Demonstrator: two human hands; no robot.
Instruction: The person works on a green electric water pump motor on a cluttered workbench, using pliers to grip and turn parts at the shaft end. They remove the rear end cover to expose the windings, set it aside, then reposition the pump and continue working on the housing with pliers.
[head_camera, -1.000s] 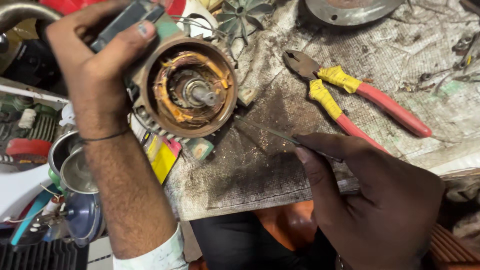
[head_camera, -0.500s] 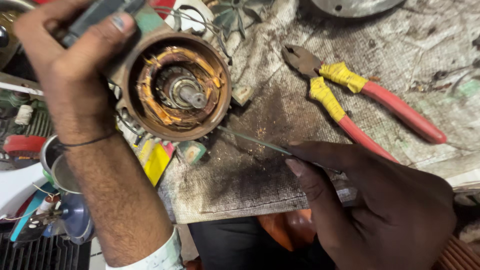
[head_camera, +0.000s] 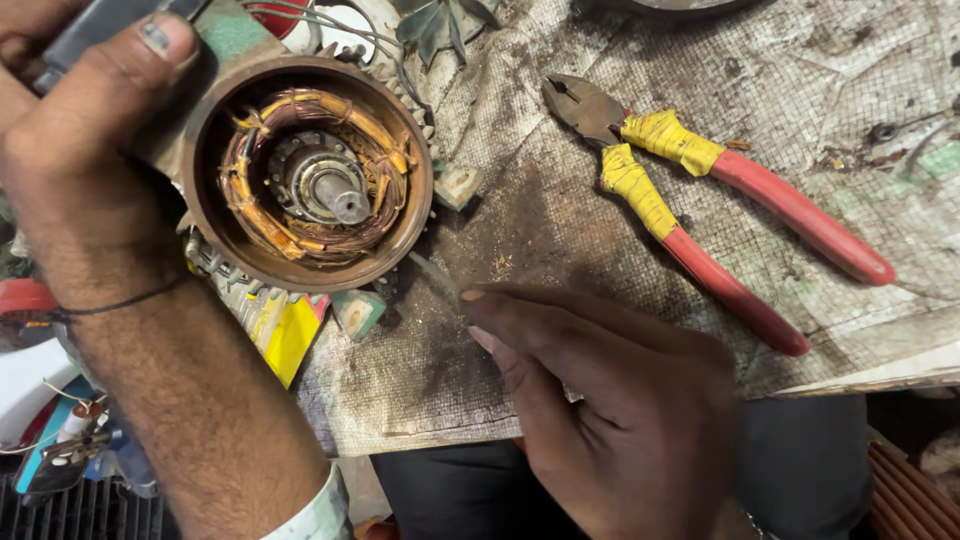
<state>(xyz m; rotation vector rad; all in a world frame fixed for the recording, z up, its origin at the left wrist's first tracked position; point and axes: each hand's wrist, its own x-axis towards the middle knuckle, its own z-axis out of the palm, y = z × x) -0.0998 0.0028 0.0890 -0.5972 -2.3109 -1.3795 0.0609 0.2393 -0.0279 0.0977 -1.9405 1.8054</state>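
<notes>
My left hand (head_camera: 85, 180) grips a round brown motor housing (head_camera: 300, 85) and holds it tilted up at the upper left, open end toward me. Inside it I see copper windings (head_camera: 262, 215) around a steel shaft (head_camera: 345, 200). My right hand (head_camera: 610, 400) pinches a thin metal tool (head_camera: 435, 272) whose tip points at the housing's lower right rim. Whether the tip touches the rim I cannot tell.
Red-handled pliers (head_camera: 700, 215) with yellow tape lie open on the dirty mesh-covered bench (head_camera: 880, 120) to the right. Small green parts (head_camera: 358, 310), a yellow piece (head_camera: 292, 340) and wires (head_camera: 330, 20) sit under and behind the motor. The bench's front edge runs below my right hand.
My left hand has shifted the motor housing left and closer. My right hand has carried the thin tool leftward, from the bench's right side up to the housing's rim.
</notes>
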